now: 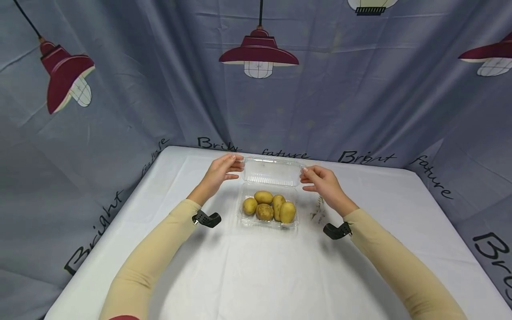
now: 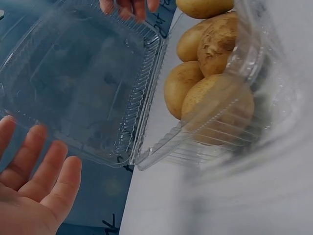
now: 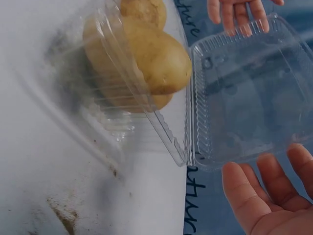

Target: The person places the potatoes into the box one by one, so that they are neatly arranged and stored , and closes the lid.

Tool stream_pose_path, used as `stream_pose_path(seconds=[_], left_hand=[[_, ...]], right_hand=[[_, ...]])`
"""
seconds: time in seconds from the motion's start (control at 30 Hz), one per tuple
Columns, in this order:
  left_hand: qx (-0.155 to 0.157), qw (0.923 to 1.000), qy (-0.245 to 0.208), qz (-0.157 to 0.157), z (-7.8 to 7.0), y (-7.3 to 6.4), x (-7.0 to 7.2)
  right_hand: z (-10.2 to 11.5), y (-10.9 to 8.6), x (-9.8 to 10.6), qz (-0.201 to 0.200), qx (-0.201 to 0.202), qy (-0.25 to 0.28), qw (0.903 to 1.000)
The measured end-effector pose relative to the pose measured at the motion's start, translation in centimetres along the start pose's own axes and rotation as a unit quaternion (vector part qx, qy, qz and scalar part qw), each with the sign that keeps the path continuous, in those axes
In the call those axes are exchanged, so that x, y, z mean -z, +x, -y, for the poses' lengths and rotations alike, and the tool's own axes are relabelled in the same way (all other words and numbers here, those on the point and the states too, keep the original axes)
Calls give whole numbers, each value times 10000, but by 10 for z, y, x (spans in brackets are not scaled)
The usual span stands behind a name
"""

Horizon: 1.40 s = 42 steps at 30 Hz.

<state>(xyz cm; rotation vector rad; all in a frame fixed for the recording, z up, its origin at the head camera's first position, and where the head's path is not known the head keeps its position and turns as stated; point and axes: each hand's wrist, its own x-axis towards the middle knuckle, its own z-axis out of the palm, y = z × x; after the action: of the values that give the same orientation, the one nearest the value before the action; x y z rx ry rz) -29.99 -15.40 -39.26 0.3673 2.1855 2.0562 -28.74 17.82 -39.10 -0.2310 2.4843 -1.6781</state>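
A clear plastic clamshell box stands on the table with its hinged lid raised at the back. Several yellow-brown potatoes lie in its base, one with a rough, patchy skin. At the lid's left side is my left hand, fingers extended and fingertips right at the lid's edge. On the opposite side my right hand reaches the lid's right edge, its fingers relaxed and slightly bent. Both palms face inward, toward the lid.
A white cloth covers the table. Brown dirt crumbs lie just right of the box. Behind the table hangs a blue-grey curtain printed with red lamps and lettering. Black wrist mounts sit under both wrists.
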Motion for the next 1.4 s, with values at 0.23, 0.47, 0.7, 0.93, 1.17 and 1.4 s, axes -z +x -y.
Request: stream_pose_path(seconds=[0.23,0.47,0.7,0.93,1.17,1.4], left_hand=[[-147,9995,278,-35,1,-11,-3],[-220,9984,511,-15,0,-21,-6],[-453,9933,1052,126,6,-31,-5],[-636,9889,1320,235,13,-43,-5],[-575,9888,1349,275,20,-52,-7],[-628,9896,1265,266,28,-57,-9]], right_hand=[[2,-13,-3,29,29,-55,10000],[0,-24,-4,96,156,-72,9998],[-6,-30,-7,189,256,-174,9993],[-8,-41,-11,289,398,-480,9976],[-9,-51,-14,301,483,-1046,9929],[-14,-56,-17,268,512,-1167,9915]])
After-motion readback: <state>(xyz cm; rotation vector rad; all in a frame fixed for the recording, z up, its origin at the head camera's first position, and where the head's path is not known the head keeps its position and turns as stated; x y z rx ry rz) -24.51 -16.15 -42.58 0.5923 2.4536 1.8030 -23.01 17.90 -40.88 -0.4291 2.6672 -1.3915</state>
